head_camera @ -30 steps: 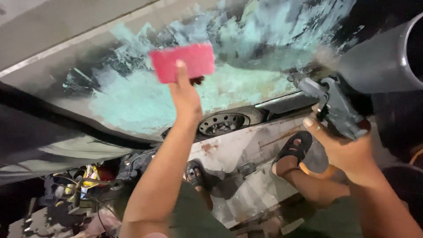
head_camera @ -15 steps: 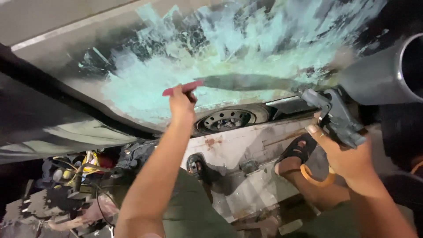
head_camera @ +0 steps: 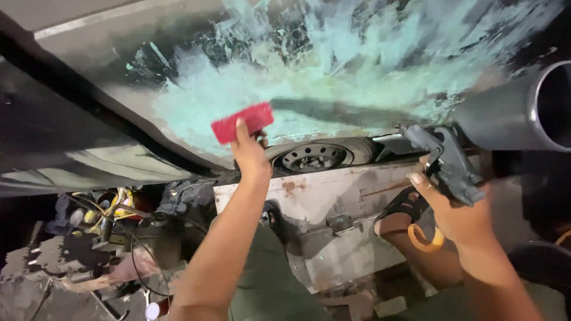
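The left hand [head_camera: 250,156] grips a red pad [head_camera: 242,122] on the half-scrubbed panel [head_camera: 333,77]; the right hand [head_camera: 455,208] clasps what looks like a spray gun [head_camera: 446,161].

Dim overall; soft glare on panel; motion blur, dark corners.

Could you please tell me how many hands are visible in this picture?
2. The left hand, mid-frame, presses a red pad against the paint-smeared panel. The right hand, at the right, grips a dark spray gun. No other hands show.
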